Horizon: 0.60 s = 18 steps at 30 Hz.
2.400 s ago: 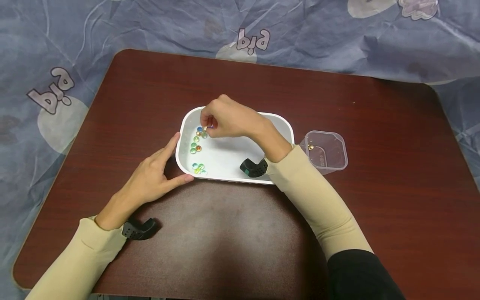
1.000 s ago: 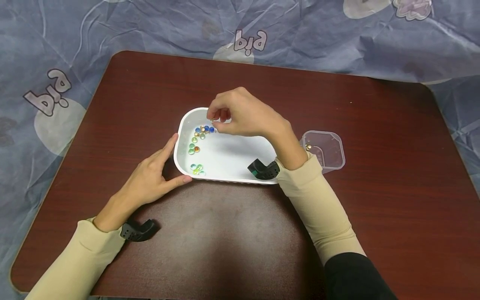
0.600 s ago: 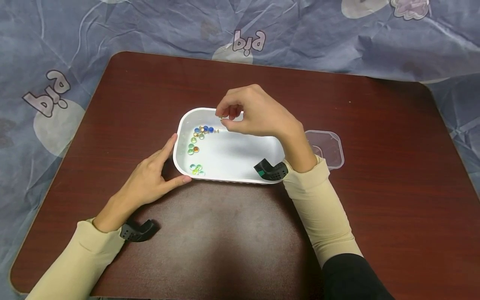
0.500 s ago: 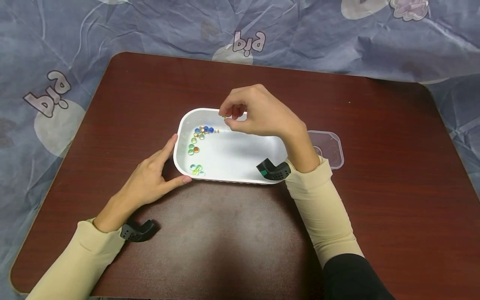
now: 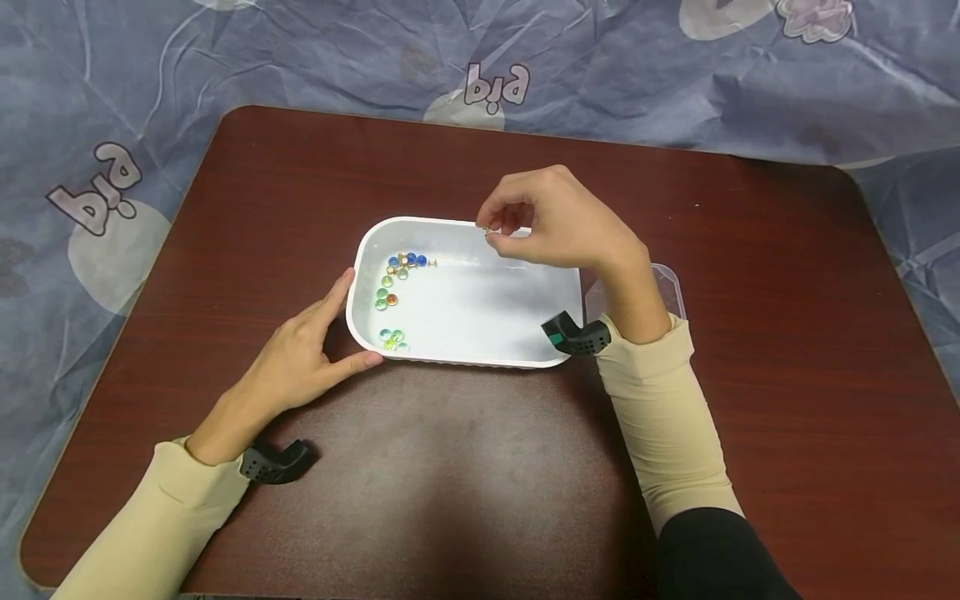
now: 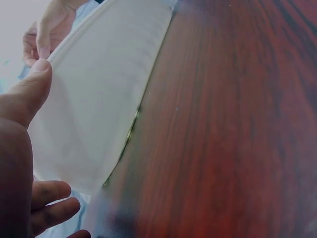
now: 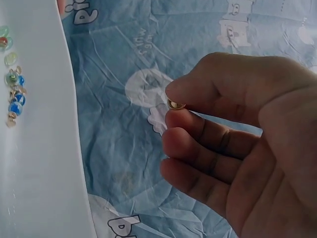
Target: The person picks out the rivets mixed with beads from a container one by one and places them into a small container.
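Thumb and forefinger of my right hand (image 5: pixel 562 217) pinch a small gold stud (image 7: pixel 175 104), held above the back rim of a white tray (image 5: pixel 480 325). The other right fingers are curled loosely. My left hand (image 5: pixel 300 354) rests at the tray's left end with fingers straight, its thumb on the front corner. In the tray's left part lie blue marbles (image 5: pixel 421 261), green marbles (image 5: pixel 382 298) and an orange marble (image 5: pixel 392 300). A few gold studs lie among the blue ones; one spool-shaped gold stud (image 5: pixel 432 263) lies just right of them.
Right of the tray stands a clear plastic box (image 5: pixel 670 287), mostly hidden behind my right wrist. Both stand on a dark red-brown table (image 5: pixel 810 350). A blue patterned cloth (image 5: pixel 615 75) lies beyond the table's far edge.
My right hand has lifted from the marbles with the gold stud and moved right over the tray, its wrist now covering much of the clear box. The left hand keeps its place.
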### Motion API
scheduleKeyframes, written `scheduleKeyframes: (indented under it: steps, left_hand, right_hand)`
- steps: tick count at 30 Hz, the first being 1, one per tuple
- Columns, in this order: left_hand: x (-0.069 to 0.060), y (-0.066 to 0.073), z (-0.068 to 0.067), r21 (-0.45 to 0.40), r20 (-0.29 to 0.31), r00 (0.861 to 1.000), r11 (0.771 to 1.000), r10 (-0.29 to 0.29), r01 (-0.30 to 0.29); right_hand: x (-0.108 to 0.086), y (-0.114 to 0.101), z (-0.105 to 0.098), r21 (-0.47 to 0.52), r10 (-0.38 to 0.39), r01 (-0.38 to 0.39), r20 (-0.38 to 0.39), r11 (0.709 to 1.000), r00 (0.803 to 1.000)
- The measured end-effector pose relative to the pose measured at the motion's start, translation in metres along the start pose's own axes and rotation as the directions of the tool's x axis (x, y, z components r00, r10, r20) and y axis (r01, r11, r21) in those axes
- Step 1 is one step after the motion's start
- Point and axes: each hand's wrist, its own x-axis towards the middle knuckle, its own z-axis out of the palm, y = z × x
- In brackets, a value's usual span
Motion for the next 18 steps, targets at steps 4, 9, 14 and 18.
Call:
scheduleKeyframes:
  steps: [4,9,14,18]
  left_hand:
    - [0.0,0.0,0.0,-0.001,0.009,1.0,1.0,-0.009,0.009]
    - [0.0,-0.001,0.0,-0.007,0.008,1.0,1.0,-0.01,0.01]
    - [0.0,-0.002,0.0,-0.015,-0.006,1.0,1.0,0.008,-0.008]
    - [0.0,-0.002,0.001,-0.017,-0.006,1.0,1.0,0.012,-0.012]
  right_hand:
    - [-0.006,0.006,-0.006,0.0,-0.001,0.001,-0.023,1.0,1.0]
    - [-0.014,0.011,-0.013,-0.016,0.014,-0.015,-0.042,1.0,0.999]
    - [-0.02,0.015,-0.022,-0.032,0.032,-0.034,-0.048,0.999,0.998]
    - [-0.027,0.02,-0.028,-0.03,0.037,-0.039,-0.058,0.999,0.998]
